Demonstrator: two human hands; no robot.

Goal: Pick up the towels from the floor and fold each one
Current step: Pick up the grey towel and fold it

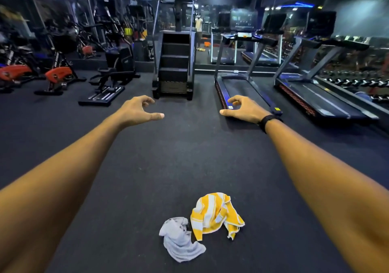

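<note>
Crumpled on dark rubber gym floor [147,167]: grey towel [179,240] touching yellow-and-white striped towel [214,214] just right of it. Beyond the towels, held out in the air: left hand [137,110] and right hand [244,109], fingers loosely curled, holding nothing (black band [269,122] on right wrist). Farther past the towels: stair climber [174,62], treadmills [242,83] to its right, exercise bikes [56,73] to its left. Dim room, mirrored walls.

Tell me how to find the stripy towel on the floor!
Look at the dark gym floor in front of the stair machine. Two crumpled towels lie side by side there. The stripy towel is the right one, yellow and white; the grey towel beside it is plain.
</note>
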